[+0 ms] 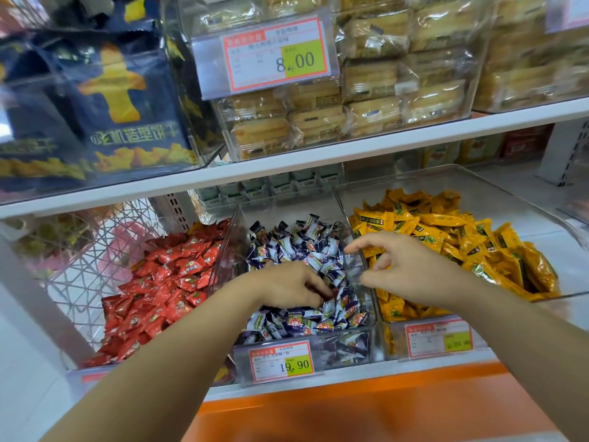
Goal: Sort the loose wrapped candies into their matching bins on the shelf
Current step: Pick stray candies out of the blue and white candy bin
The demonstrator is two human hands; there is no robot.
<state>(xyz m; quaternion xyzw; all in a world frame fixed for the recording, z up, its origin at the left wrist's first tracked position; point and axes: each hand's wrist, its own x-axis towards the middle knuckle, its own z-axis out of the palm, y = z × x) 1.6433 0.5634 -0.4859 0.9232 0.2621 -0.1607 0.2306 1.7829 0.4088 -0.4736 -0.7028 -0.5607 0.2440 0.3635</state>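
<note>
Three clear bins stand side by side on the lower shelf. The left bin [223,247] holds red wrapped candies [159,288], the middle bin [366,333] purple-and-white candies [302,247], the right bin [478,186] yellow candies [446,231]. My left hand [287,285] lies in the middle bin, its fingers curled round a red candy [330,295] among the purple ones. My right hand [398,266] hovers over the divider between the middle and right bins, fingers spread and loosely bent, holding nothing that I can see.
Price tags [280,362] hang on the bin fronts. An upper shelf [350,151] carries boxes of wrapped cakes [318,122] and dark blue snack bags [121,100]. A white wire basket [95,250] stands left of the bins. An orange ledge [350,406] runs below.
</note>
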